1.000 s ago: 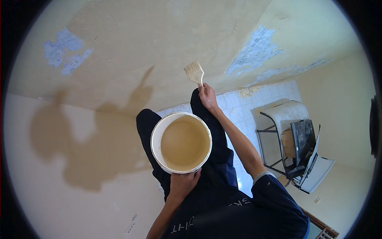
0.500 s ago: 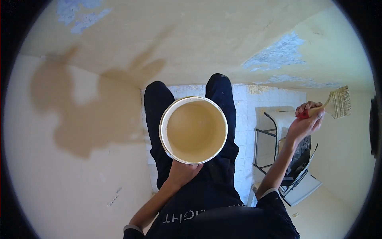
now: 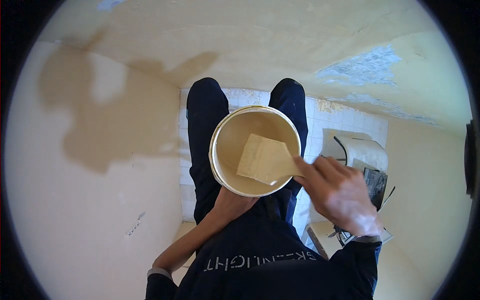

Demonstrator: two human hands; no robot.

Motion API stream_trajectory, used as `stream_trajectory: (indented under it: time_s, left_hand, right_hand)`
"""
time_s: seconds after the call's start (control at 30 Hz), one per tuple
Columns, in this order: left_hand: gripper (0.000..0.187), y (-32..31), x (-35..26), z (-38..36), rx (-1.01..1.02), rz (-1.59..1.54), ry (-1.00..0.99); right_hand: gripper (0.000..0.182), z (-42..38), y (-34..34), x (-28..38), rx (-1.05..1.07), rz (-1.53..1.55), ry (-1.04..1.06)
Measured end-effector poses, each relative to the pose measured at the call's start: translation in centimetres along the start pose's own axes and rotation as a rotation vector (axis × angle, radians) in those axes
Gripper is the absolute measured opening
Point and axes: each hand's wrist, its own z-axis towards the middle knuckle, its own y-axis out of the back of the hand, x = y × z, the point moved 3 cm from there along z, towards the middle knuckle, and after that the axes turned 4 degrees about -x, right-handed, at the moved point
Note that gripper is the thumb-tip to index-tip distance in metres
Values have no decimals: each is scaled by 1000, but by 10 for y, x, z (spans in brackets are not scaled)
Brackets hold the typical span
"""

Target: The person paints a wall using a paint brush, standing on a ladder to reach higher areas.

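Note:
A wide paintbrush (image 3: 264,159), its bristles coated in beige, is over the mouth of a round white paint bucket (image 3: 212,156). My right hand (image 3: 341,196) is closed around the brush's handle at the bucket's right rim. Beige paint (image 3: 228,145) coats the inside of the bucket. Low on its near side, my left hand (image 3: 235,202) holds the bucket in front of my thighs, the fingers hidden beneath it.
Beige walls rise ahead and on the left, with a peeled bluish-white patch (image 3: 362,67) ahead right. Pale floor tiles (image 3: 325,112) lie past my knees. To the right stand a chair (image 3: 367,152) and a dark object (image 3: 375,185).
My right hand has brought the paintbrush from out at the right, near the wall, in over the bucket. The bucket sits slightly further right and higher in view.

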Motion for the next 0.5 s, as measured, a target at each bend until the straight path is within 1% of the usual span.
stream_trajectory:
  time_s: [0.07, 0.1, 0.17, 0.2, 0.23, 0.27, 0.3, 0.37, 0.43, 0.5]
  left_hand:
    - [37, 1, 0, 3, -15, -47, 30]
    - [38, 1, 0, 4, -26, -95, 53]
    - [37, 0, 1, 3, -62, -60, 27]
    - [37, 0, 2, 2, -96, -20, 1]
    - [37, -1, 3, 1, -103, -23, 10]
    - [36, -3, 3, 0, -83, -2, -8]
    - [36, -3, 4, -1, -63, 19, -27]
    - [37, -3, 5, -3, -75, 58, -42]
    - [37, -2, 5, -3, -84, 96, -60]
    - [33, -3, 3, -2, -99, 88, -62]
  right_hand:
    - [23, 10, -35, 8, 37, -414, 212]
    - [23, 18, -47, 12, 42, -416, 214]
    - [34, 33, -72, 14, 180, -623, 263]
    - [34, 39, -81, 14, 185, -627, 270]
    - [29, 43, -90, 13, 214, -643, 290]
    - [24, 46, -98, 13, 243, -657, 314]
    - [24, 50, -103, 14, 247, -659, 327]
    - [17, 54, -110, 16, 291, -652, 325]
    - [15, 58, -113, 18, 290, -656, 340]
    - [13, 58, -118, 18, 288, -657, 354]
